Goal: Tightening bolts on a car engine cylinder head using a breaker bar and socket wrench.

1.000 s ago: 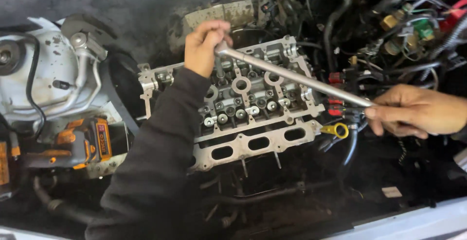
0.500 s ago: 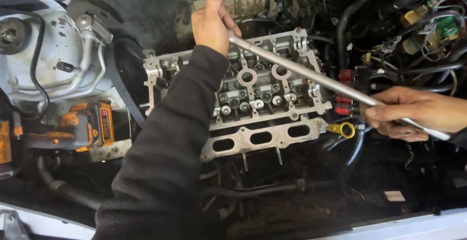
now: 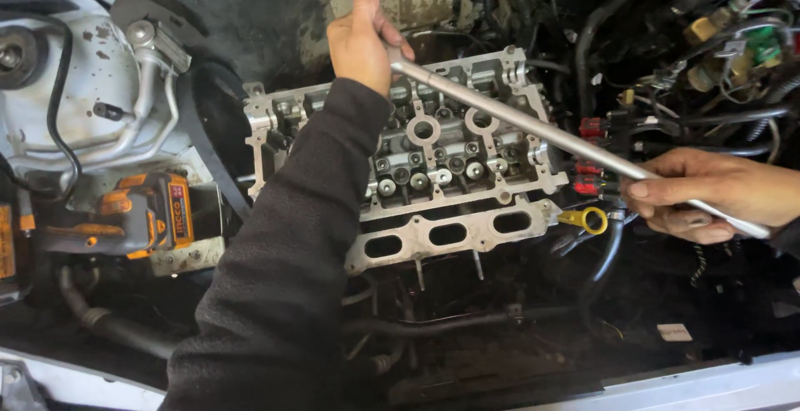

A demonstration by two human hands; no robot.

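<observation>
**One long bar, two hands, over the head**

You've got one long silver bar (image 3: pixel 542 132) running at a slant across the engine bay, from upper left down to the right. Your left hand (image 3: pixel 362 40) is wrapped around its top end, fingers curled shut on it, thumb sticking up, right above the far edge of the cylinder head (image 3: pixel 433 157). Your right hand (image 3: pixel 708 194) grips the low end, fingers closed round the shaft, with a short bit of bar poking out past your palm. The bar hangs over the head; whether the top end sits on anything I can't tell, your hand hides it.

The head sits bare in the middle of the bay. Along its near side you can count three oblong ports (image 3: pixel 448 234) in a row. Just right of them there's one yellow dipstick ring (image 3: pixel 593 220), and above that two red connectors (image 3: pixel 590 128), one over the other.

Off to the left, one orange power tool (image 3: pixel 142 215) lies on its side, well apart from both hands. Your dark sleeve (image 3: pixel 292 244) crosses the left part of the head.
</observation>
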